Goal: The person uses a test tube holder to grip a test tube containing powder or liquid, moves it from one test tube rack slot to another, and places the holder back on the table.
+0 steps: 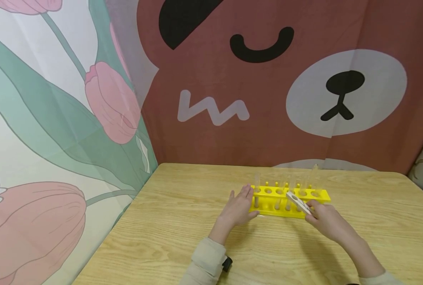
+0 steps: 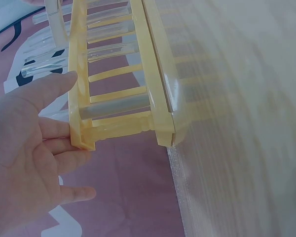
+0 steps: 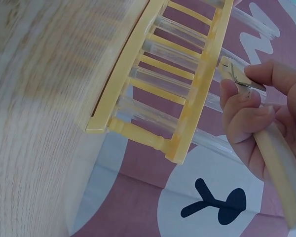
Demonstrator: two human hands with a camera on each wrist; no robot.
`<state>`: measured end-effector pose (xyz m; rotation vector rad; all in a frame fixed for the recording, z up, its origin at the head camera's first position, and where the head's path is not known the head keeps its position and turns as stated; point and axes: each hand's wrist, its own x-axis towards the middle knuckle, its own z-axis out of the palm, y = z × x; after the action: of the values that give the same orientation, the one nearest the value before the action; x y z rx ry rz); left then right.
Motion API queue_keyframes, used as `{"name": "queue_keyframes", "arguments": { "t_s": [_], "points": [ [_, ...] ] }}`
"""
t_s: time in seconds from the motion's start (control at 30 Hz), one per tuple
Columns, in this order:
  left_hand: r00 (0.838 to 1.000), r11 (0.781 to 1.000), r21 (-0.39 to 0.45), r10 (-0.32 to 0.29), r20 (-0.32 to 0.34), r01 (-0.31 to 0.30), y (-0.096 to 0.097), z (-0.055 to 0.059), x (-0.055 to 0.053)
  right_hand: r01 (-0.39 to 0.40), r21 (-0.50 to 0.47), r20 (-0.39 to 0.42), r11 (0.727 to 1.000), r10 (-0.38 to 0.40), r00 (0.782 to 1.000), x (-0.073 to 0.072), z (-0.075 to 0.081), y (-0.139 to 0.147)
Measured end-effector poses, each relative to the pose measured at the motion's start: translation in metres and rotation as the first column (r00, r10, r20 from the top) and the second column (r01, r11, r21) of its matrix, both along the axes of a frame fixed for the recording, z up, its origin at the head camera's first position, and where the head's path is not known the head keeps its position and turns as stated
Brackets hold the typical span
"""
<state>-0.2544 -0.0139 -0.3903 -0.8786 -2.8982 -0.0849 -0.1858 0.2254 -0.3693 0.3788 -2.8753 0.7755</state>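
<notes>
Wooden clamp [image 1: 298, 202], yellow slatted rack [image 1: 325, 195]

A yellow plastic test-tube rack [image 1: 268, 196], long and low with round holes in its top bar, stands upright on a wood-grain tabletop [image 1: 183, 221]. A person's left hand [image 1: 237, 208] touches its left end. Several slim, clear, colourless test tubes [image 3: 163, 83] stand in the rack, their upper ends rising above the top bar; one is at the left end, the rest grouped from the middle to the right. A pale wooden test-tube clamp with a small metal spring [image 1: 298, 203] is gripped in the right hand [image 1: 329, 221], slanting so its tip sits near the middle tubes; whether it touches one is unclear.
</notes>
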Motion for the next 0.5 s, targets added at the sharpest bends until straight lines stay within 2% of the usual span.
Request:
{"name": "queue_keyframes", "arguments": {
  "t_s": [0.5],
  "points": [
    [1.000,1.000,0.000,-0.003,-0.007,0.003,-0.0004,-0.0013,-0.0012,-0.007,-0.007,0.006,1.000,0.008,1.000,-0.0003,0.0000,-0.0012]
  ]
}}
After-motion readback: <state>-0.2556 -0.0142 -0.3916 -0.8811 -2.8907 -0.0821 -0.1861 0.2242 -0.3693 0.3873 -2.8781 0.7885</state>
